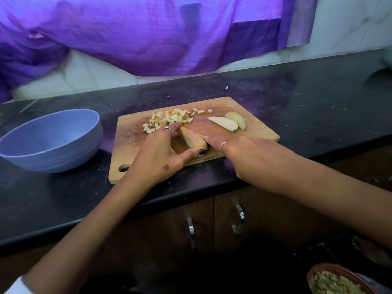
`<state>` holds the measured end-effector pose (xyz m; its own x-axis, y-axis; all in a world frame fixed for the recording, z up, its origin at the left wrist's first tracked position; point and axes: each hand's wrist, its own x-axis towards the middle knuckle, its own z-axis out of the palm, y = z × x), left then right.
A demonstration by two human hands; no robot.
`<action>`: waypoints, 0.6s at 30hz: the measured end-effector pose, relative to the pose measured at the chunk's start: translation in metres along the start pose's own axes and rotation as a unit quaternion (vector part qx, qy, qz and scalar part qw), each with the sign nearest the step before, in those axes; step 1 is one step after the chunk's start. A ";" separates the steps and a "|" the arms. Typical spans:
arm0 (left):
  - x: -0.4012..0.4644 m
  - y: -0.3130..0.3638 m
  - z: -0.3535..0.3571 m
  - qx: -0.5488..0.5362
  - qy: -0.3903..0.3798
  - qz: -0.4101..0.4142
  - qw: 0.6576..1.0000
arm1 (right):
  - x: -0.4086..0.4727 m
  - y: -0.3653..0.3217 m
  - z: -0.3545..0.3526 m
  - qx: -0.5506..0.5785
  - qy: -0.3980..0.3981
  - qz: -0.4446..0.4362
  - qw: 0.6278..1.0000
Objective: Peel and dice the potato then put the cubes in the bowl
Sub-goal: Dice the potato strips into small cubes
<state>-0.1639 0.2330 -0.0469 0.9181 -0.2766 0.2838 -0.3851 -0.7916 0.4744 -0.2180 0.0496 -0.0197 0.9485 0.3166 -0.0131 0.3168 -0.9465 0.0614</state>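
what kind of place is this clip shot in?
Most likely a home kitchen: a dark stone countertop over wooden cabinet doors with metal handles, a wooden cutting board with diced potato, and a blue bowl beside it.

Potato piece (193, 138): one pale, peeled wedge, lying flat near the middle of the cutting board (250, 115), pointed end toward the far side. Left hand (161, 153) holds it, thumb at the near end, fingers along its far-left side. Right hand (244, 153) lies against its right side; whether it holds a knife cannot be determined.

Cubes (167, 119): a loose heap of small pale dice on the board's far-left area, a few strays to the right.

Slices (229, 123): two curved peeled slices, overlapping, far right of the board.

Bowl (51, 141): blue, upright, on the surface just left of the board, no cubes visible inside.
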 end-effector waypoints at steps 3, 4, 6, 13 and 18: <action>-0.001 -0.001 0.001 -0.004 0.001 0.002 1.000 | 0.013 0.017 0.005 0.051 0.006 0.070 0.996; -0.002 -0.002 0.001 -0.006 0.002 0.003 1.000 | 0.016 0.022 0.006 0.076 0.005 0.092 0.993; -0.002 -0.002 0.002 -0.007 0.006 0.007 1.000 | 0.021 0.029 0.007 0.136 0.015 0.109 0.985; -0.003 -0.002 0.002 -0.007 0.000 0.008 1.000 | 0.019 0.034 0.002 0.306 0.052 0.128 0.942; -0.003 -0.002 0.002 0.002 -0.003 0.003 1.000 | 0.013 0.029 0.004 0.406 -0.005 0.134 0.904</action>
<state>-0.1655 0.2343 -0.0505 0.9162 -0.2848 0.2819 -0.3905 -0.7923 0.4688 -0.1962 0.0260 -0.0217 0.9907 0.0727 -0.1150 -0.0267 -0.7247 -0.6886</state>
